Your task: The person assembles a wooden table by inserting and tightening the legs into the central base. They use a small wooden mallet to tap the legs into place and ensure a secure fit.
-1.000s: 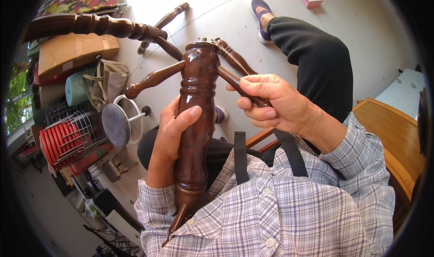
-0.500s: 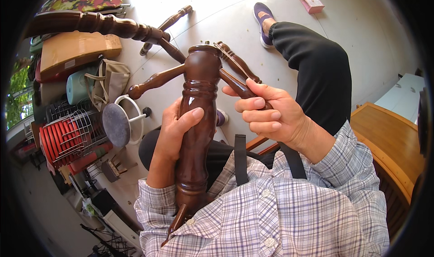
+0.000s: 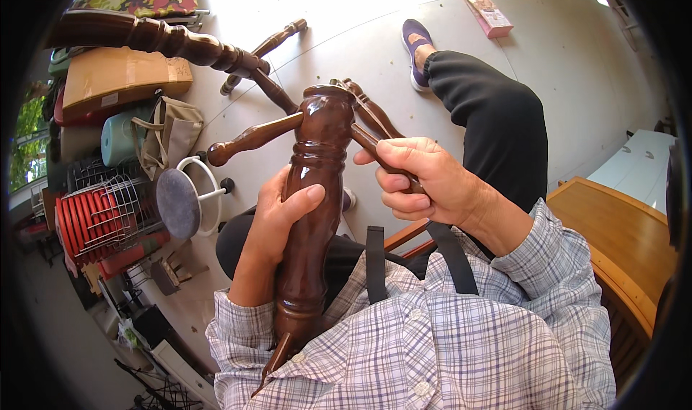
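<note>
A thick, glossy dark brown turned wooden post (image 3: 311, 237) leans from my lap up and away, its lower end against my shirt. My left hand (image 3: 277, 219) is wrapped round its middle, thumb on top. Near the post's far end, my right hand (image 3: 425, 176) grips a slim wooden peg (image 3: 370, 143) that sticks out to the right; its outer end is partly hidden by my fingers. A second wooden peg (image 3: 252, 137) with a rounded knob points left from the same end. Another tapering peg (image 3: 272, 363) shows at the near end, beside my shirt.
A long turned dark pole (image 3: 162, 37) and a shorter turned piece (image 3: 268, 52) lie beyond the post. At left stand a round grey stool (image 3: 178, 203), a beige bag (image 3: 171, 132) and a wire rack (image 3: 108, 212) with red items. A wooden chair (image 3: 613, 230) is at right.
The post's far end and my right hand sit slightly lower in view. My right fingers have shifted around the peg, curling more closely. My left hand keeps its hold on the post.
</note>
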### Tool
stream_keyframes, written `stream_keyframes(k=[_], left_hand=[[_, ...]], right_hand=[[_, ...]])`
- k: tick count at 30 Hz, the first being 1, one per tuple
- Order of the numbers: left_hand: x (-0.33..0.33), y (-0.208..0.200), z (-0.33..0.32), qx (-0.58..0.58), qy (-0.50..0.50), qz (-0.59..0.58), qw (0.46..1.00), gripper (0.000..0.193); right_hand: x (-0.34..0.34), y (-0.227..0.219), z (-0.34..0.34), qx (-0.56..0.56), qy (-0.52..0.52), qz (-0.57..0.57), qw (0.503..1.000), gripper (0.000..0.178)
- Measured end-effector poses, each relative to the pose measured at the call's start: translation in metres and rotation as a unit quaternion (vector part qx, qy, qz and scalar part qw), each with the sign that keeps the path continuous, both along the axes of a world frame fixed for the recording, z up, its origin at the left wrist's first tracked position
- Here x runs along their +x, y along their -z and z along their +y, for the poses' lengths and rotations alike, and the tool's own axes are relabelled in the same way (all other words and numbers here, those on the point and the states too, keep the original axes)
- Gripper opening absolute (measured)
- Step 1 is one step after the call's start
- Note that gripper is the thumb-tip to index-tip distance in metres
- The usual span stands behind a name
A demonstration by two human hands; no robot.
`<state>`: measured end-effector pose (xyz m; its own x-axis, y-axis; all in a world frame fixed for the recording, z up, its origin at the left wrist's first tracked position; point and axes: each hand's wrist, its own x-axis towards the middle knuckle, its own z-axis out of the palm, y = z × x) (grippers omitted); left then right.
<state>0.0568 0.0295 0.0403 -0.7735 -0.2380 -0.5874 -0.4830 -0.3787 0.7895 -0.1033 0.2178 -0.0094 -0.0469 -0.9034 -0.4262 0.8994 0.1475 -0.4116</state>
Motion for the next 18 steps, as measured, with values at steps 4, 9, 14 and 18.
stream_keyframes(k=[4,9,14,18], left_hand=[[0.002,0.000,-0.001,-0.007,-0.012,-0.003,1.000,0.053],[0.003,0.003,-0.001,-0.003,-0.014,-0.008,1.000,0.054],[0.003,0.001,0.001,-0.004,-0.004,-0.007,1.000,0.055],[0.000,0.003,0.000,-0.011,-0.001,-0.002,1.000,0.055]], right_hand=[[0.011,0.009,-0.003,-0.066,0.078,-0.339,0.935,0.039],[-0.008,-0.006,0.001,0.055,-0.036,0.096,0.993,0.039],[0.016,-0.026,0.001,0.138,-0.058,0.701,0.697,0.036],[0.005,-0.004,0.007,0.042,0.013,0.288,0.957,0.035]])
